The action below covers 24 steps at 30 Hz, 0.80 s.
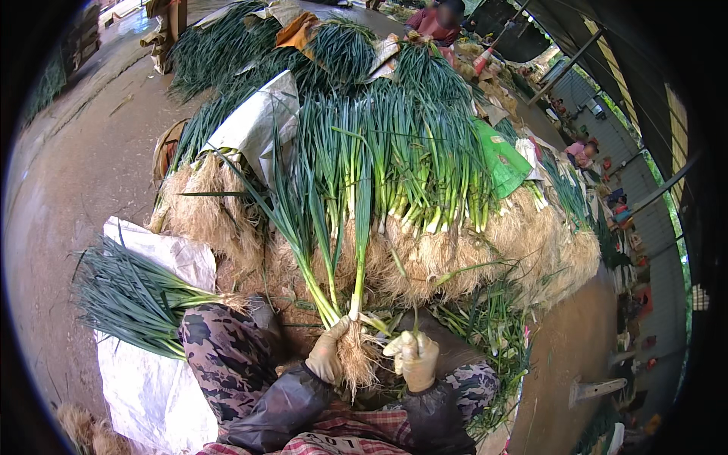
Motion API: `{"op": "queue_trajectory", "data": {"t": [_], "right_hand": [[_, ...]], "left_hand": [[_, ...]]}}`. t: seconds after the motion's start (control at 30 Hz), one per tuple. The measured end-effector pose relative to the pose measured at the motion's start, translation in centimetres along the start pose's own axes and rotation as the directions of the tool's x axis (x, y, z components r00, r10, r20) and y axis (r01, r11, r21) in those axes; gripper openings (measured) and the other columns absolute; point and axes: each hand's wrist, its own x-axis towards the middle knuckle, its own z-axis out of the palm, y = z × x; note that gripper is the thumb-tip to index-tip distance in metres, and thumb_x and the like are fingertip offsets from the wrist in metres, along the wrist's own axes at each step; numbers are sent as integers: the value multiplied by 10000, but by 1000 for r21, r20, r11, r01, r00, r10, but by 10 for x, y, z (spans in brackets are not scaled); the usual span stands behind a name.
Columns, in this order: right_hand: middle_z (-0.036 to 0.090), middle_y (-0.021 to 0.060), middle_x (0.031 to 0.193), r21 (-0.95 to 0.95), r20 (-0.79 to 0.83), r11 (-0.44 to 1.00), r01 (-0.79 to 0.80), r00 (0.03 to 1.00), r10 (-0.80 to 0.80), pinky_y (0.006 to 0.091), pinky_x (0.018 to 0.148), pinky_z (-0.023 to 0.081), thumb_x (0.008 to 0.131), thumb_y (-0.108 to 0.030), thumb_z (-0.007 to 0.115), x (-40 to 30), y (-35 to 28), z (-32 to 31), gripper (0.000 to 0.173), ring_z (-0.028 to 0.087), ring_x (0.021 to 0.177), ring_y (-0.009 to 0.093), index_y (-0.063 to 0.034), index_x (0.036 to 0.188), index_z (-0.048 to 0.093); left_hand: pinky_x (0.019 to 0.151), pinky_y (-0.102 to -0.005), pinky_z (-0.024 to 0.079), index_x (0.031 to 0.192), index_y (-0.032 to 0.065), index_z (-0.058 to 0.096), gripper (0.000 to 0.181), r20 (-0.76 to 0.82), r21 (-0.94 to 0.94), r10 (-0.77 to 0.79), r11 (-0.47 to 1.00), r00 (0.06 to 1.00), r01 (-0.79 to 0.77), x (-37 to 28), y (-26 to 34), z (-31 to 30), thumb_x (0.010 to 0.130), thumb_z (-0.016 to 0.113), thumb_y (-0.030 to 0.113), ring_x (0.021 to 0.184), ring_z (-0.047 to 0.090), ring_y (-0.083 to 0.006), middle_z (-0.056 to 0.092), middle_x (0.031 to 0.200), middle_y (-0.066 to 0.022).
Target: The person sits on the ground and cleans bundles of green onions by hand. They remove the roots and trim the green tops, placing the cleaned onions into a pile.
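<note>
My gloved left hand [327, 354] grips a few large green onions [314, 287] low on their white shanks. Their leaves point away from me, and a tuft of pale roots [358, 354] hangs beside the hand. Just to the right is my gloved right hand [419, 362], fingers curled in. A thin, limp leaf [416, 319] rises from its fingertips; the part inside the fist is hidden. Beyond both hands lies a wide heap of green onions [421, 153], with their root ends [435, 267] facing me.
At left, a bundle of green onions [136, 296] rests on a white sheet [153, 392] beside my knee. Stripped leaves [492, 330] are piled at right. A white sack [259, 119] and a green sack [500, 159] cover parts of the heap. Another person [435, 25] is behind it.
</note>
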Motion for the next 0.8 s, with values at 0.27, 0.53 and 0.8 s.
{"op": "queue_trajectory", "data": {"t": [0.27, 0.53, 0.8], "right_hand": [[637, 108, 901, -151, 35, 975, 162, 987, -158, 227, 594, 483, 952, -202, 482, 47, 40, -16, 293, 586, 677, 124, 48, 1071, 577], [621, 61, 762, -436, 294, 897, 77, 954, 61, 282, 577, 464, 869, -137, 607, 20, 51, 5, 143, 573, 673, 131, -9, 922, 639], [648, 80, 846, -380, 496, 880, 286, 866, -68, 261, 543, 482, 853, -35, 532, -14, -16, -27, 264, 600, 643, 151, -68, 1104, 602]], "left_hand": [[582, -360, 552, 1051, 30, 558, 219, 24, 255, 51, 965, 998, -55, 17, -9, -9, 895, 544, 182, 643, 630, -211, 641, 804, -80], [527, -368, 544, 985, 56, 584, 197, -186, 147, 1, 989, 983, 27, 16, -8, -24, 859, 619, 202, 608, 634, -220, 648, 783, -81], [533, -323, 539, 991, -36, 572, 180, -47, 304, 140, 945, 989, -119, 19, -16, -27, 908, 515, 113, 606, 635, -207, 639, 758, -124]]}}
